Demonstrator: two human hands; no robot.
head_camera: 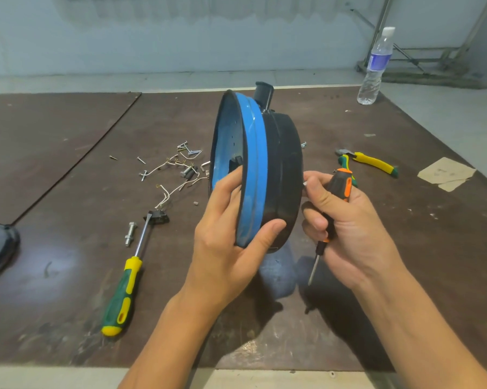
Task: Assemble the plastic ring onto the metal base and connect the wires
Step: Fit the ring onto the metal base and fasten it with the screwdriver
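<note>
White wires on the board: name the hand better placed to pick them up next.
Left, probably. The white wires lie on its side of the assembly, though the left hand would first have to hand that over. The right hand grips a screwdriver, beyond the assembly.

One head-worn camera looks forward and down from above the near edge of the table [68, 276] (wide-angle, so edges bow), close over the left hand [225, 248] and right hand [349, 226]. The far edge and wall [180, 37] lie across the top.
</note>
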